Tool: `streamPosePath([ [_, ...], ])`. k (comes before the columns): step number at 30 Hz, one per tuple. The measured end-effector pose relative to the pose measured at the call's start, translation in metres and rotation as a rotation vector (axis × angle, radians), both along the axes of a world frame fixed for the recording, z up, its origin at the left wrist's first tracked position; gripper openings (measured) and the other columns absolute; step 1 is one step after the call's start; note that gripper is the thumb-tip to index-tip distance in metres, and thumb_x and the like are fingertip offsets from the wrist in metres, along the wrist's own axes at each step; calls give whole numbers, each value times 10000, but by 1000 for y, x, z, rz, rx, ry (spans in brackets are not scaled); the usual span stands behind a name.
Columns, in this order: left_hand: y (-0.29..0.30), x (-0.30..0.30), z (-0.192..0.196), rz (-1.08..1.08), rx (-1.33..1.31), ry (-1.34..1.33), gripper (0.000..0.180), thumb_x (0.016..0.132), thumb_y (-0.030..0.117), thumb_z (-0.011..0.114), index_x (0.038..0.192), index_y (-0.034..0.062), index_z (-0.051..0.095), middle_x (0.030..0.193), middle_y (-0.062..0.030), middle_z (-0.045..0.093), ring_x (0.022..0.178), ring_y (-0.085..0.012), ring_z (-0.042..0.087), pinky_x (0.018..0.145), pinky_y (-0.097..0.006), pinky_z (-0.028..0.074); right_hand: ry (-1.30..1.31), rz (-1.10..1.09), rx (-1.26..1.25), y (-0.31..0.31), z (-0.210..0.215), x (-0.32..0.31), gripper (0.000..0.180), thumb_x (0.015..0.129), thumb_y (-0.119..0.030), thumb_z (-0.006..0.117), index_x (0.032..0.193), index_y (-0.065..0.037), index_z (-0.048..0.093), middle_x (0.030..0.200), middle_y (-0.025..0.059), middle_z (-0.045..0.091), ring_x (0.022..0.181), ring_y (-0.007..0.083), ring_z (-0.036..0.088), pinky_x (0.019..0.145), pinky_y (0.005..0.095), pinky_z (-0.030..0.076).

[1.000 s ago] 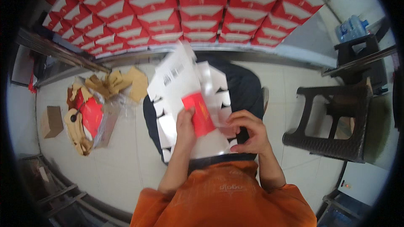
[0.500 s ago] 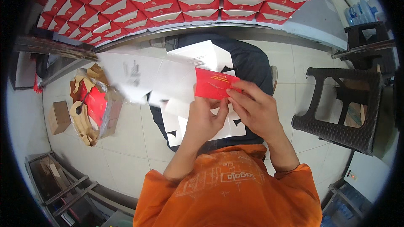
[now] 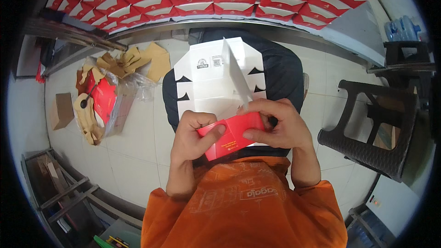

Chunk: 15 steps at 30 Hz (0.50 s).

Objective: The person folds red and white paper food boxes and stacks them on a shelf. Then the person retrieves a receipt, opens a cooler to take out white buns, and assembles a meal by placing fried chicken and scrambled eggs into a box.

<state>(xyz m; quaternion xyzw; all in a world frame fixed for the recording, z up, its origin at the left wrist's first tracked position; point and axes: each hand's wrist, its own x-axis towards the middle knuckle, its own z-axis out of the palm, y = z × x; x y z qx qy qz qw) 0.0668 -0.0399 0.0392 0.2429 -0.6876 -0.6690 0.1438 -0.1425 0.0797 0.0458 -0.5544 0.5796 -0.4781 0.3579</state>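
A partly folded red-and-white cardboard box [image 3: 234,143] is held close to my orange shirt, its red side facing me. My left hand [image 3: 189,138] grips its left end, thumb pressed on the red face and fingers behind. At the other end, my right hand [image 3: 285,126] is closed around it, thumb on the red face and index finger along the top edge. A narrow white panel [image 3: 236,76] stands up beyond the right fingers. Under it, flat white box blanks [image 3: 206,87] with notched edges lie across my lap; my hands cover their near part.
Folded red-and-white boxes [image 3: 190,0] fill the table ahead in rows. On the floor at left are a torn package of red cardboard [image 3: 104,98], brown paper [image 3: 158,62] and a small brown box [image 3: 63,110]. A dark plastic stool [image 3: 372,154] stands at right.
Both hands have come nearer my body and turned the red panel toward me. The blurred white sheet at left has swung in, and a white panel now stands upright. Brown paper has come into sight.
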Motion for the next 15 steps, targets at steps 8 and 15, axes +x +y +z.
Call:
streamPosePath([
  [8, -4, 2, -25, 23, 91, 70, 172, 762, 8, 600, 613, -33, 526, 513, -3, 405, 544, -59, 411, 497, -250, 338, 79, -205, 214, -2, -3, 20, 420, 765, -183, 804, 1131, -116, 610, 631, 58, 575, 552, 225, 558, 576, 304, 458],
  [15, -14, -4, -14, -144, 88, 295, 152, 725, 64, 720, 793, -34, 626, 691, -79, 620, 621, -184, 608, 609, -270, 459, 285, 1, 49, 4, -4, 11, 736, 566, -232, 937, 1211, -89, 613, 963, 79, 604, 863, 203, 589, 808, 334, 463],
])
